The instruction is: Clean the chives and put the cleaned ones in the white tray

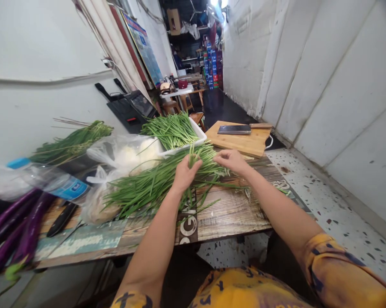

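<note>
A large heap of garlic chives point(151, 182) lies across the table, green tips to the left and pale stem ends to the right. Over the heap, my left hand point(185, 172) is closed on a few chives, whose pale ends stick up past the thumb. My right hand point(231, 161) is just right of the stem ends, thumb and fingers pinched together; anything between them is too small to make out. Behind the heap, a white plastic basket point(201, 131) holds more chives, neatly lined up.
A cleaver point(234, 129) lies on a wooden cutting board point(240, 143) at the back right. Clear plastic bags point(107, 149), a water bottle point(51, 179), a black-handled knife point(63, 219) and purple eggplants point(35, 220) fill the left side. Loose trimmings lie on the table point(234, 214).
</note>
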Tool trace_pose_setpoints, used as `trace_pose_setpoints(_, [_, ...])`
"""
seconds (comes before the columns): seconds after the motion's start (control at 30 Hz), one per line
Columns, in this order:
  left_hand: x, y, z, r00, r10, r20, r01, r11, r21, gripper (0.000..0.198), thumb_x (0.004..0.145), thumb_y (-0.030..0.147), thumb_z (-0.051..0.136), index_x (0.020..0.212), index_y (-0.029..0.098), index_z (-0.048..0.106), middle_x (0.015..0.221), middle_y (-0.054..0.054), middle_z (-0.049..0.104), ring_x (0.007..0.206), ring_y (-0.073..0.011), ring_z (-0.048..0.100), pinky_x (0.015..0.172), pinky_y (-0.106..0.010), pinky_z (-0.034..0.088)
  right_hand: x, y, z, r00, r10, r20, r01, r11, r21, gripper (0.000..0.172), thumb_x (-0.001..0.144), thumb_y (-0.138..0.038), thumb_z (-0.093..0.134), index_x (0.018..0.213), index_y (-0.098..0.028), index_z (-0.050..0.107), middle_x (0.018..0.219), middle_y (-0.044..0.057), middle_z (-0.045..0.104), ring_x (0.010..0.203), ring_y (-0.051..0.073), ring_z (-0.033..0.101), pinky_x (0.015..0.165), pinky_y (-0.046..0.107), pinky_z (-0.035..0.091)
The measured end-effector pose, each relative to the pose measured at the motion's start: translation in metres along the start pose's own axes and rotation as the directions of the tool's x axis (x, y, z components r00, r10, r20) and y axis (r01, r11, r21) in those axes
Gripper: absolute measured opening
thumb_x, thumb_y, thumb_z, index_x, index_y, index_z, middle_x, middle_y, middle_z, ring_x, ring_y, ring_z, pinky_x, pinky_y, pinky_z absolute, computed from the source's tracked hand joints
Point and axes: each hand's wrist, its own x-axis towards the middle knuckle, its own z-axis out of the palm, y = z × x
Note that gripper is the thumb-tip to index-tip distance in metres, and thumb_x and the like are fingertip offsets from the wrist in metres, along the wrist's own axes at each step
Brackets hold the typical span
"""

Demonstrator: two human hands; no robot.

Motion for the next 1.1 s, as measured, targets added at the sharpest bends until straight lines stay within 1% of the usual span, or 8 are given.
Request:
trace_pose_setpoints(0.07, [0.0,-0.002,0.001,0.998,0.028,0.05,-0.028,1.0,0.01,0.028,0.077,0.038,0.067,0.095,0.017,0.068,0.083,-0.002,0.069,0.08,-0.0167,0.063,0.08,-0.028,0.047,-0.002,-0.009,-0.002,0.999,0.051,-0.002,-0.05,0.993,0.108,0.035,0.074,-0.048,0.066,0.074,-0.013,0.067,0.058,-0.002,0.058,0.052,0.009,0.044,0.052,0.023,0.034])
trace_pose_setpoints(0.17, [0.0,-0.005,0.003,0.992,0.075,0.102,-0.078,0.997,0.021,0.023,0.076,0.036,0.067,0.087,0.016,0.072,0.089,-0.006,0.071,0.088,-0.0203,0.064,0.084,-0.031,0.047,-0.004,-0.014,-0.001,0.997,0.078,0.008,-0.079,0.983,0.164,0.038,0.073,-0.052,0.066,0.07,-0.014,0.064,0.055,-0.002,0.055,0.05,0.008,0.041,0.049,0.022,0.032])
trace_pose_setpoints(0.3, [-0.001,-0.008,0.006,0.993,0.041,0.112,-0.047,0.998,0.048,0.025,0.077,0.039,0.065,0.08,0.016,0.073,0.081,-0.004,0.071,0.082,-0.0203,0.065,0.081,-0.031,0.047,-0.003,-0.012,0.008,0.996,0.089,0.028,-0.093,0.976,0.197,0.039,0.071,-0.053,0.066,0.069,-0.014,0.063,0.056,-0.002,0.055,0.05,0.008,0.043,0.05,0.022,0.035])
trace_pose_setpoints(0.43, [-0.002,-0.008,0.009,0.989,-0.025,0.146,0.027,1.0,-0.011,0.033,0.076,0.047,0.065,0.076,0.015,0.074,0.074,-0.003,0.071,0.075,-0.0194,0.064,0.076,-0.029,0.047,-0.003,-0.01,0.016,0.997,0.071,0.033,-0.075,0.979,0.191,0.032,0.068,-0.044,0.07,0.075,-0.013,0.067,0.055,-0.003,0.055,0.049,0.008,0.043,0.049,0.022,0.035])
trace_pose_setpoints(0.6, [-0.002,-0.01,0.009,0.99,-0.019,0.141,0.03,0.996,-0.078,0.033,0.073,0.047,0.068,0.077,0.015,0.074,0.076,-0.004,0.072,0.076,-0.0196,0.065,0.078,-0.03,0.047,-0.006,-0.012,0.019,0.991,0.064,0.118,-0.08,0.988,0.135,0.022,0.072,-0.035,0.065,0.073,-0.013,0.067,0.053,-0.003,0.057,0.048,0.009,0.049,0.049,0.022,0.038])
trace_pose_setpoints(0.8, [-0.001,-0.011,0.009,0.995,-0.055,0.08,0.06,0.996,-0.058,0.03,0.071,0.043,0.07,0.08,0.015,0.073,0.079,-0.004,0.073,0.075,-0.0192,0.064,0.075,-0.029,0.046,-0.005,-0.014,0.021,0.994,0.103,0.041,-0.105,0.993,0.056,0.014,0.07,-0.026,0.061,0.061,-0.015,0.06,0.046,-0.004,0.052,0.044,0.008,0.047,0.048,0.021,0.038])
trace_pose_setpoints(1.03, [-0.001,-0.009,0.008,0.987,-0.036,0.158,0.042,0.998,-0.036,0.028,0.075,0.043,0.065,0.076,0.015,0.071,0.075,-0.004,0.071,0.072,-0.0168,0.062,0.074,-0.028,0.045,-0.005,-0.016,0.017,0.985,0.171,-0.03,-0.163,0.97,0.178,0.035,0.071,-0.047,0.067,0.06,-0.017,0.055,0.047,-0.004,0.052,0.042,0.008,0.044,0.045,0.022,0.037])
trace_pose_setpoints(1.1, [-0.001,-0.01,0.008,0.986,-0.022,0.167,0.025,1.0,-0.014,0.028,0.076,0.043,0.064,0.074,0.015,0.071,0.076,-0.004,0.072,0.072,-0.0172,0.062,0.074,-0.028,0.045,-0.006,-0.016,0.017,0.987,0.158,0.0,-0.156,0.971,0.183,0.036,0.071,-0.048,0.068,0.059,-0.017,0.056,0.048,-0.003,0.053,0.043,0.009,0.045,0.046,0.023,0.037])
